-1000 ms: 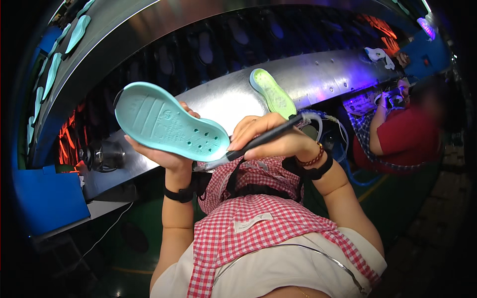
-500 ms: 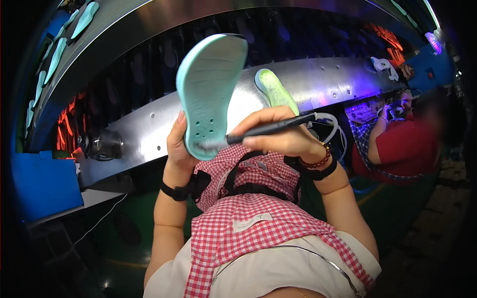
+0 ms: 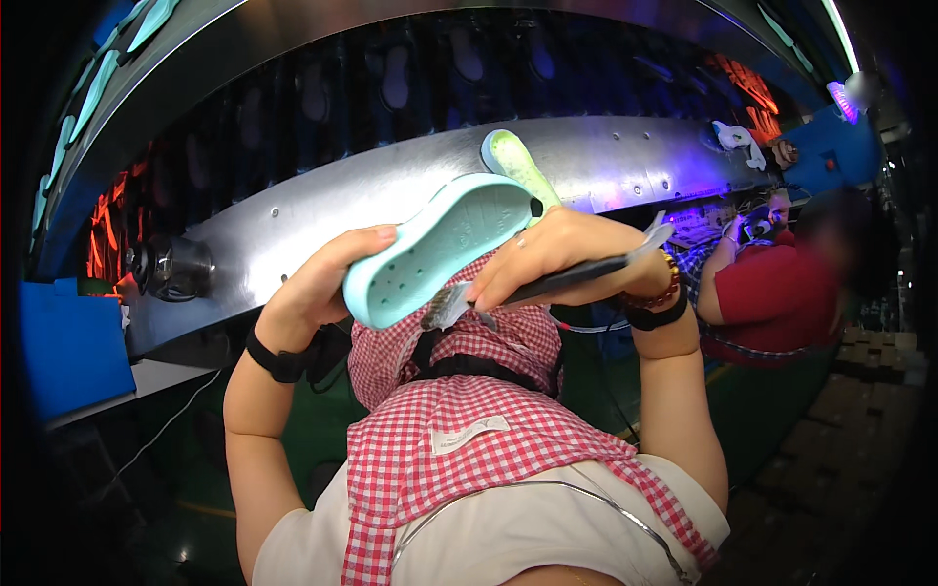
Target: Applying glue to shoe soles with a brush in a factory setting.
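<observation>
A turquoise shoe sole (image 3: 435, 239) with raised edges and several small holes at its near left end is tilted in my left hand (image 3: 337, 269). The fingers of that hand wrap round the left edge. My right hand (image 3: 557, 254) is closed round a black-handled brush (image 3: 576, 278) with a clear tube at its rear end. The brush's bristles (image 3: 445, 308) are beside the lower edge of the sole; I cannot tell whether they touch it. Behind my right hand, a yellow-green sole (image 3: 521, 164) lies on the metal bench, partly hidden by the hand.
The metal bench (image 3: 332, 210) curves across in front of me, with a dark rack of shoe soles beyond it. A dark glass-like pot (image 3: 181, 269) stands at the left by a blue box (image 3: 78, 342). To the right sits a co-worker in a red top (image 3: 767, 293).
The turquoise sole has been lowered and tipped to the right. My right hand has turned, and the brush has moved from the sole's inner face to its lower edge.
</observation>
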Demonstrator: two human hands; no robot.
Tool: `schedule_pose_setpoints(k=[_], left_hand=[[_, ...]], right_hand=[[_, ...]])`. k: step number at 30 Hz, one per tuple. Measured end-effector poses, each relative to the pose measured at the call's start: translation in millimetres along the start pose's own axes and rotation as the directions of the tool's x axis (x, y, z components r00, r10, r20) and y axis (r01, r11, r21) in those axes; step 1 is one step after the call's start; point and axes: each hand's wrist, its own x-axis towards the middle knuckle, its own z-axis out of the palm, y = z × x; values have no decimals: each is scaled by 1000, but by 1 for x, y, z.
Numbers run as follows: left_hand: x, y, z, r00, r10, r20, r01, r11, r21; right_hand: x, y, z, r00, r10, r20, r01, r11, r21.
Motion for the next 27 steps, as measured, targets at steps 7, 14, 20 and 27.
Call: schedule_pose_setpoints(k=[7, 14, 20, 27], left_hand=[[-19, 1, -10, 985, 123, -120, -119, 992, 37], [-29, 7, -18, 973, 225, -57, -222, 973, 58], [1, -10, -21, 931, 362, -38, -329, 793, -513], [47, -57, 1, 910, 396, -124, -377, 663, -647]], right_hand=[[-17, 2, 9, 989, 81, -127, -76, 996, 43], [-16, 6, 27, 902, 178, -393, -182, 983, 28], [-16, -11, 30, 862, 38, -505, -62, 998, -31], [5, 42, 49, 639, 406, -654, -271, 914, 302]])
